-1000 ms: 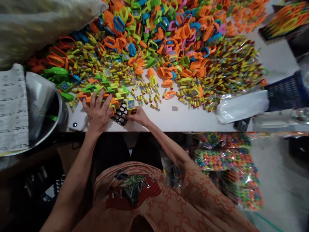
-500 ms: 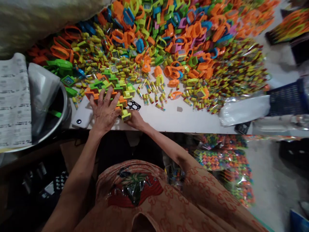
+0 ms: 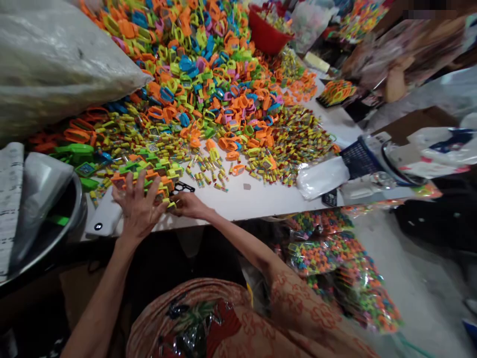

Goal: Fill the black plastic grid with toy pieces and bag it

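My left hand [image 3: 137,206] lies flat, fingers spread, on a cluster of green, yellow and orange toy watches [image 3: 151,174] set on a black tray [image 3: 183,187] at the near edge of the white table [image 3: 257,196]. My right hand [image 3: 190,204] is just right of it, fingers pinched on a small yellow-green toy watch piece at the tray's front edge; the piece is mostly hidden. A white phone [image 3: 102,219] lies left of my left hand.
A huge heap of coloured plastic watch bands [image 3: 208,69] and small wrapped candy tubes [image 3: 298,139] covers the table. A metal bowl [image 3: 48,219] stands at the left, a red bowl [image 3: 266,35] far back, a blue basket [image 3: 357,156] right, filled bags [image 3: 335,263] on the floor.
The view has swung up and right, showing more of the room. My right hand brought the yellow watch piece from above the tray in against the cluster beside my left hand.
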Tool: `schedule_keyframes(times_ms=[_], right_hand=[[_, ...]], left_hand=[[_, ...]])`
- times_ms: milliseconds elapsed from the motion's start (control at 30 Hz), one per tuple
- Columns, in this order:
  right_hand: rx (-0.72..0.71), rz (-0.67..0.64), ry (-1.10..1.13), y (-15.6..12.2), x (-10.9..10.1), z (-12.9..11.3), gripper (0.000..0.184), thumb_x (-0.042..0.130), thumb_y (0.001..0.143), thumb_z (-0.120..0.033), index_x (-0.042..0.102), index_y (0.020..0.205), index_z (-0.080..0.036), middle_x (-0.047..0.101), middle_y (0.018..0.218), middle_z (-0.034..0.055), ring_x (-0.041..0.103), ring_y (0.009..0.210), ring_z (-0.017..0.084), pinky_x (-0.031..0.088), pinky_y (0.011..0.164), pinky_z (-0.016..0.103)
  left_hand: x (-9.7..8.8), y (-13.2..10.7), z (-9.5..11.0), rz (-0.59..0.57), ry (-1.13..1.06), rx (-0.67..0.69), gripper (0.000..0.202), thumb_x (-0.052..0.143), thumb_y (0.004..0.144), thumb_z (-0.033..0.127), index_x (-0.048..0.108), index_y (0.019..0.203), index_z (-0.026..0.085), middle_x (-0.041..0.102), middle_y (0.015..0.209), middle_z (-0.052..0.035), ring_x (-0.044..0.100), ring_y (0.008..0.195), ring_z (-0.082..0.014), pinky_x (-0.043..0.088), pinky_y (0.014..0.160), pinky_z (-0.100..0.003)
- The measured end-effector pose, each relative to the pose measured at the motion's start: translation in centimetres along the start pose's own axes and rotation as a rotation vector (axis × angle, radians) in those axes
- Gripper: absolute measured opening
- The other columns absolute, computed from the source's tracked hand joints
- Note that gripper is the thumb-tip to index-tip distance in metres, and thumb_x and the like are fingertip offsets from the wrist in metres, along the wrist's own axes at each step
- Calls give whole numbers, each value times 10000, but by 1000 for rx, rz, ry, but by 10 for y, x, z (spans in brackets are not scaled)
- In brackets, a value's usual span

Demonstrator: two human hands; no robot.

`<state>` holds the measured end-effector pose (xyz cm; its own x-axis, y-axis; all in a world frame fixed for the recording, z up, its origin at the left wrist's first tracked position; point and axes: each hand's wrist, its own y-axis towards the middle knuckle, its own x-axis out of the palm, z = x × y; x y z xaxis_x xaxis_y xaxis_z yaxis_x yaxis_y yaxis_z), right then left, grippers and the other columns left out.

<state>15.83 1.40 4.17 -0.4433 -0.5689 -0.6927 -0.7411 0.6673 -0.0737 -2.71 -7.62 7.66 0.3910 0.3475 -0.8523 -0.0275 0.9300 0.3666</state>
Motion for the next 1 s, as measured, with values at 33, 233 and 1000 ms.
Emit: schedule_keyframes(times_ms=[33,233,1000], right_hand=[[67,69,-11,-1,-16,13,204,709,840,-173,737,1042,-167,755,1057,58,696,878,178,498,742,245],[640,377,-326,12,-119,96,147,605,805,-52,713,883,-115,737,1058,159,663,911,204,437,728,267],[65,43,131,16,22,12,87,667,745,-159,676,832,-160,746,915,75,661,845,215,487,748,281]], left_hand=[[2,-3,1,3,-5,31,672,403,985,744,569,1500,345,388,1685,-147,220,1608,-410,-2,1258,-713],[24,-11,3,6,-39,112,449,413,1043,605,748,1126,318,561,1570,-64,400,1540,-366,72,1267,-693],[22,-10,13,-64,-33,17,562,461,1015,636,583,1476,339,500,1618,-81,311,1588,-346,-7,1291,-647]])
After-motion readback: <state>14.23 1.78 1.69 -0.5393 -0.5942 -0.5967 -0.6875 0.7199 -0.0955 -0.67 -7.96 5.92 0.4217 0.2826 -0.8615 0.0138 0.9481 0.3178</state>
